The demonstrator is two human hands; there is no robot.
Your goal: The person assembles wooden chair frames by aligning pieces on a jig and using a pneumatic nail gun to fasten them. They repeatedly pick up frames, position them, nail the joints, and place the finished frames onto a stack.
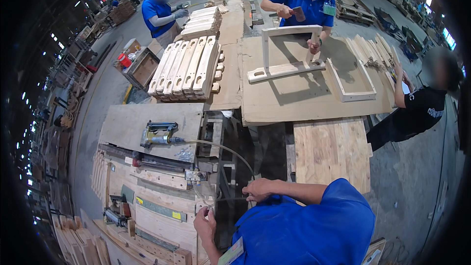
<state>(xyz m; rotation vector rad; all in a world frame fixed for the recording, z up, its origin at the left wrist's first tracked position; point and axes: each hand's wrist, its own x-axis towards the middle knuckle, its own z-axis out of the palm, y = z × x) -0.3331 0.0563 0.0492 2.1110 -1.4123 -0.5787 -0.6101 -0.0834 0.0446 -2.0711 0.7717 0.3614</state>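
Observation:
My left hand point(205, 222) is at the right edge of the wooden jig table point(164, 201), its fingers curled in a pinch. Whatever lies between them is too small to make out. Just below a small metal valve block point(195, 175), a thin clear tube comes down towards these fingers. My right hand point(258, 190) is held in front of my body, over the gap between the tables, fingers bent inward. An air hose point(230, 149) from the nail gun point(159, 135) runs down close to it; whether I grip the hose is hidden. The nail gun lies on a grey board point(147, 118).
Slotted wooden rails point(184, 68) are stacked at the far left. Across the table, a co-worker holds a mallet point(298, 13) over a wooden frame point(289, 71). A U-shaped frame point(355, 93) lies beside it. A wooden panel point(333, 152) is to my right; other people stand around.

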